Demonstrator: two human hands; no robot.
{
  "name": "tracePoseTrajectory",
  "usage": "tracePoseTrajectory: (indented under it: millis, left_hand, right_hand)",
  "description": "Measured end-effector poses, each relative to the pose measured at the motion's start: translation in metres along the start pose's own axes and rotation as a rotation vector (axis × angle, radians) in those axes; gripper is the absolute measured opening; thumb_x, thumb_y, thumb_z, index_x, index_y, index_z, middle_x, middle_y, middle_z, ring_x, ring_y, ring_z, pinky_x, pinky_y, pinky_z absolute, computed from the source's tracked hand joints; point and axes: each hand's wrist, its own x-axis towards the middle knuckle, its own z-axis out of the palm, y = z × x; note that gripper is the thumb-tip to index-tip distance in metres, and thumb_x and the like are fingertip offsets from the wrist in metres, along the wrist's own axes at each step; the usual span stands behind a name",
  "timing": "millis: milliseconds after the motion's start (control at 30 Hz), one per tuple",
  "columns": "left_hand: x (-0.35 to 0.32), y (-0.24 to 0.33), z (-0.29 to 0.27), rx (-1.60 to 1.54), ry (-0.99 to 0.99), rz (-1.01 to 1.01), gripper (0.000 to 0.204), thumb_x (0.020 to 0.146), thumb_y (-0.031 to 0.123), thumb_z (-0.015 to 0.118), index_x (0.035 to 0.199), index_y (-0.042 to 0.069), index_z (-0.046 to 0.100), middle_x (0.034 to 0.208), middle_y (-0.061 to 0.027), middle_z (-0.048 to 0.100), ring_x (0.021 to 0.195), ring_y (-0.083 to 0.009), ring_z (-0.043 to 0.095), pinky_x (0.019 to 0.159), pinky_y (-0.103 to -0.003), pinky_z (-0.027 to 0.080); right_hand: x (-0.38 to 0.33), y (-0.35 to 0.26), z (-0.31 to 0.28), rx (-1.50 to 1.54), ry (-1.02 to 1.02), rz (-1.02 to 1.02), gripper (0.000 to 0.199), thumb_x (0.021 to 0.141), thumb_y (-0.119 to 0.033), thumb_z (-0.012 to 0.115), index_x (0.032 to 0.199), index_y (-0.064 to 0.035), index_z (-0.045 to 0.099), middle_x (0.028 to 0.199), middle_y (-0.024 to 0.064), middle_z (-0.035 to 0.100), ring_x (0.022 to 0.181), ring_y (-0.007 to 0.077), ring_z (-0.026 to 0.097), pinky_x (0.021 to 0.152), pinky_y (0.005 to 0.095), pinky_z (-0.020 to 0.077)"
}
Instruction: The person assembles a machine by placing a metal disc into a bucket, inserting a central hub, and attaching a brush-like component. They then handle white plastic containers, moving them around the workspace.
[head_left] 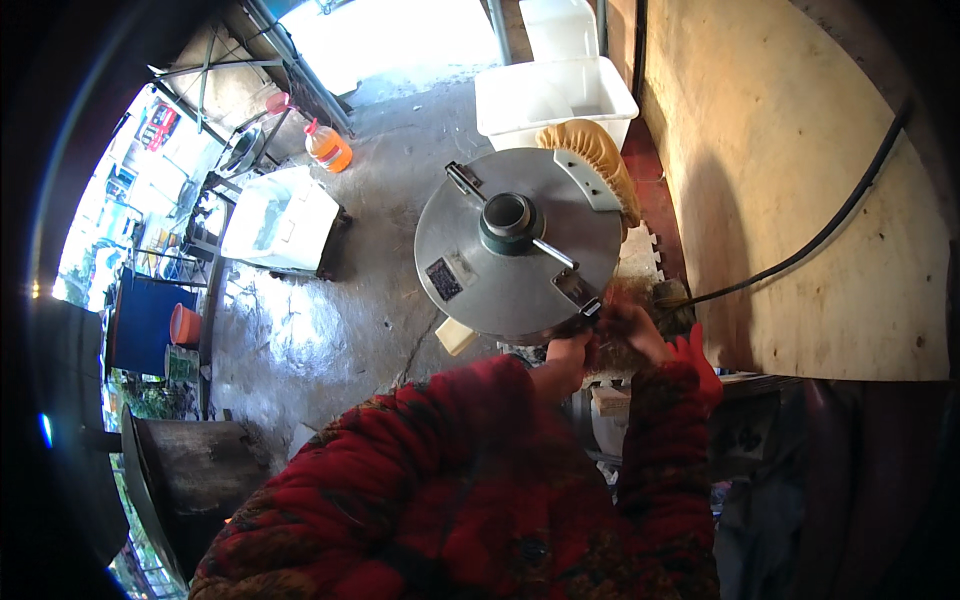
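In front of me stands a round metal machine (470,290) with a flat lid. A dark collar (508,218) rises at its middle, and a bright metal lever (555,253) points from it toward the near right. Below the latch (590,307) on the near right rim, my left hand (565,363) is closed against the machine's side, its fingertips hidden. My right hand (640,335) is curled just right of that latch, slightly blurred. What either hand grips does not show. Beside my right wrist is a red glove (700,365). Another latch (463,180) sits at the lid's far left.
Tan gathered cloth (590,150) bulges from the machine's far right side. Behind it stands a white plastic tub (560,95). A plywood panel (800,180) with a black cable (830,235) rises at right. Leftward are a white box (285,220) and an orange-filled jug (328,148).
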Motion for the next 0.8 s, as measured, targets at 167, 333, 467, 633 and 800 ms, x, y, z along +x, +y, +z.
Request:
tracePoseTrajectory:
  millis: [167, 333, 467, 633, 800]
  left_hand:
    - [0.004, -0.003, 0.004, -0.012, 0.034, 0.026, 0.009, 0.083, 0.010, 0.062, 0.090, 0.006, 0.057, 0.080, -0.0058, 0.061, 0.066, -0.0141, 0.057, 0.052, -0.026, 0.049]
    - [0.003, -0.001, 0.011, 0.006, 0.091, -0.025, 0.008, 0.082, 0.011, 0.063, 0.087, 0.007, 0.058, 0.076, -0.0052, 0.061, 0.058, -0.0135, 0.055, 0.049, -0.025, 0.047]
    - [-0.005, 0.011, -0.012, 0.436, -0.097, -0.058, 0.009, 0.078, 0.011, 0.063, 0.083, 0.005, 0.060, 0.078, -0.0066, 0.061, 0.061, -0.0153, 0.057, 0.054, -0.028, 0.050]
    - [-0.003, -0.008, -0.066, 1.037, -0.464, 0.551, 0.015, 0.080, 0.015, 0.056, 0.089, 0.004, 0.058, 0.074, -0.0052, 0.061, 0.058, -0.0131, 0.055, 0.052, -0.026, 0.044]
    - [0.019, -0.004, -0.077, 1.345, -0.379, 0.807, 0.024, 0.079, 0.012, 0.059, 0.101, 0.006, 0.060, 0.101, -0.0075, 0.056, 0.085, -0.0191, 0.058, 0.074, -0.030, 0.048]
  right_hand:
    - [-0.002, 0.003, 0.002, 0.061, 0.038, -0.007, 0.011, 0.082, -0.009, 0.062, 0.087, 0.0000, 0.063, 0.077, 0.0038, 0.062, 0.071, 0.0111, 0.058, 0.063, 0.0260, 0.0466]
    - [-0.010, -0.005, 0.010, -0.082, 0.184, -0.203, 0.012, 0.081, -0.010, 0.062, 0.087, -0.0005, 0.064, 0.075, 0.0082, 0.063, 0.068, 0.0178, 0.059, 0.063, 0.0292, 0.0462]
    - [-0.031, -0.016, 0.028, -0.462, 0.745, -0.433, 0.012, 0.081, -0.012, 0.062, 0.085, -0.0019, 0.065, 0.078, 0.0144, 0.064, 0.069, 0.0295, 0.061, 0.065, 0.0354, 0.0470]
    - [-0.043, -0.029, 0.068, -0.069, 0.277, -0.002, 0.025, 0.083, -0.027, 0.063, 0.077, -0.0025, 0.061, 0.063, 0.0073, 0.060, 0.059, 0.0138, 0.059, 0.055, 0.0283, 0.0454]
    - [-0.046, -0.020, 0.096, -0.769, 0.659, 0.047, 0.027, 0.085, -0.027, 0.052, 0.076, -0.0035, 0.063, 0.067, 0.0145, 0.063, 0.062, 0.0290, 0.061, 0.058, 0.0406, 0.0474]
